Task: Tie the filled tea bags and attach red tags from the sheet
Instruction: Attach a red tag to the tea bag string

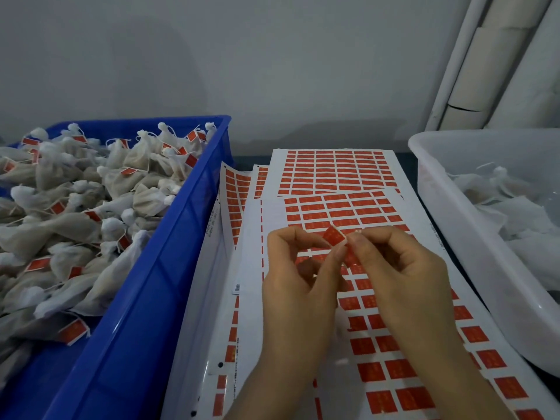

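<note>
right over the top sheet (394, 344) of red tags, both hands meet. the left hand (298, 286) and the right hand (403, 277) pinch one loose red tag (334, 236) between thumb and fingertips, holding it tilted just above the sheet; whether a string runs through it is too small to tell. the remaining fingers of both hands are curled inward.

more tag sheets (336, 171) lie fanned out beyond and to the left of the top sheet, overlapping one another. left of the sheets stands a blue crate (169, 237), heaped with tied tea bags (75, 201), many carrying red tags on strings. right of the sheets sits a white tub (454, 213) holding pale bags (503, 201) whose details are blurred. behind the tub, white tubes (485, 71) lean against the grey wall (242, 56).
</note>
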`<state>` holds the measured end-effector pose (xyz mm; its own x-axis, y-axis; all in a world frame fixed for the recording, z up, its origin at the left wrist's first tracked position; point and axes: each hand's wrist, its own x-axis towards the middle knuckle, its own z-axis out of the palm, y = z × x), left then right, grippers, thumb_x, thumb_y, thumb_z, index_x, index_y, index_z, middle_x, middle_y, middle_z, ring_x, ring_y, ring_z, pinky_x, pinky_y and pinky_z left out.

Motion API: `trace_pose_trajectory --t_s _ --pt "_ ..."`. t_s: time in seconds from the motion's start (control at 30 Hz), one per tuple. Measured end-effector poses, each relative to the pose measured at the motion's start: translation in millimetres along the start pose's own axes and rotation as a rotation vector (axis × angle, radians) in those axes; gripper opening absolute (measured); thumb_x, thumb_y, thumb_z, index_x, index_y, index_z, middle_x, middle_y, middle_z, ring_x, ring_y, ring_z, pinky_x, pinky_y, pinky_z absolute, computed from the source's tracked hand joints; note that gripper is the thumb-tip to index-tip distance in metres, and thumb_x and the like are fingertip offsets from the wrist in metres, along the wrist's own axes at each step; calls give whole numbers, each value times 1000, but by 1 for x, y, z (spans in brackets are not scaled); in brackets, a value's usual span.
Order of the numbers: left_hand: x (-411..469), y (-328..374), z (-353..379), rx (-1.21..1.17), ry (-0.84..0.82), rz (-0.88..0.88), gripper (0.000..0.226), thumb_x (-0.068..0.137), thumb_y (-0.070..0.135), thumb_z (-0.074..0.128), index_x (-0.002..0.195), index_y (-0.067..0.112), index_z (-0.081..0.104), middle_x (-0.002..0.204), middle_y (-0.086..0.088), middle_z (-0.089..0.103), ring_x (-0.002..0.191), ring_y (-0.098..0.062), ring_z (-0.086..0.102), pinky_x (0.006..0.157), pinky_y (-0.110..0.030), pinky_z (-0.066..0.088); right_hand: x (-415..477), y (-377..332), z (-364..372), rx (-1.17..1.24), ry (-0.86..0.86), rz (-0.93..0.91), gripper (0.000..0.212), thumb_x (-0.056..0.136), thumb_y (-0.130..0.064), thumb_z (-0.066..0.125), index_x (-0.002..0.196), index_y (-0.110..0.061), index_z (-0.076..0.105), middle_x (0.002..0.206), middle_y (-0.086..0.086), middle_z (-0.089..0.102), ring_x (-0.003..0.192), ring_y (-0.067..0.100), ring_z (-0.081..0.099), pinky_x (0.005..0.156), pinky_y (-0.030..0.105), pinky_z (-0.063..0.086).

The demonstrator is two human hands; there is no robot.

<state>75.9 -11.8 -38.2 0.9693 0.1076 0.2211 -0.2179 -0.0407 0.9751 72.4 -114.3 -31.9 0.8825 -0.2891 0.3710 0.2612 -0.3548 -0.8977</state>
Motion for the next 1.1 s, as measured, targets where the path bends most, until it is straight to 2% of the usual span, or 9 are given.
trace_pose_trajectory --t_s 0.1,0.17,0.3,0.43,0.57,0.67,0.73,0.87,1.1 --pt "-2 -3 -1 57 29 76 17 71 40 62 85 40 54 85 27 65 71 -4 68 60 -16 56 -1 -2 0 12 18 3 14 67 -53 50 74 -42 55 73 -47 55 82 -24 52 58 -7 34" --pt "-2 -3 -3 94 46 134 10 70 40 60 80 42 60 83 24 67 74 -2 67 65 -13 55 -2 -3 0 14 19 -8 12 69 -52 51 73 -42 55 73 -47 54 83 -23 52 59 -8 34" --pt "-3 -3 -6 110 76 180 24 71 37 60 93 46 63 85 21 70 78 -1 68 73 -16 56 -4 -5 1 18 25 -28 15 68 -55 49 74 -43 56 76 -45 56 85 -20 54 62 -6 36" --pt "-4 -1 -6 84 74 146 25 70 38 59 93 44 64 84 17 72 80 -3 68 76 -20 56 -4 -5 1 36 19 -65 16 68 -56 50 76 -43 56 78 -44 57 87 -19 55 62 -5 37" --pt "-3 1 -6 3 65 66 21 69 33 61 88 40 67 80 17 71 72 -1 67 63 -11 54 -4 -7 1 44 -59 -141 11 79 -42 59 89 -47 57 85 -40 61 94 -15 55 67 -3 39" --pt "0 1 -8 -59 78 3 17 73 26 65 87 33 71 74 12 72 65 -3 66 57 -11 51 -5 -7 5 -5 -83 -190 30 78 -38 61 105 -48 52 101 -31 58 99 -13 55 68 -2 40" --pt "1 1 -9 -96 85 -44 17 73 29 65 87 30 73 72 9 73 61 -5 65 55 -13 51 -4 -6 6 28 -54 -149 40 73 -39 61 110 -47 51 102 -31 58 96 -15 55 64 -3 39" --pt "3 4 -9 -196 84 -152 19 68 36 63 81 30 76 69 4 72 56 -8 63 53 -14 50 -1 -1 2 116 -3 -77 40 69 -40 62 108 -44 53 94 -40 57 92 -19 54 60 -4 38" --pt "3 8 -9 -299 33 -228 29 65 39 64 82 20 77 68 -2 69 54 -9 59 51 -16 47 -2 -8 1 168 -6 -54 40 64 -49 61 102 -41 54 84 -38 61 85 -17 58 59 -3 39"
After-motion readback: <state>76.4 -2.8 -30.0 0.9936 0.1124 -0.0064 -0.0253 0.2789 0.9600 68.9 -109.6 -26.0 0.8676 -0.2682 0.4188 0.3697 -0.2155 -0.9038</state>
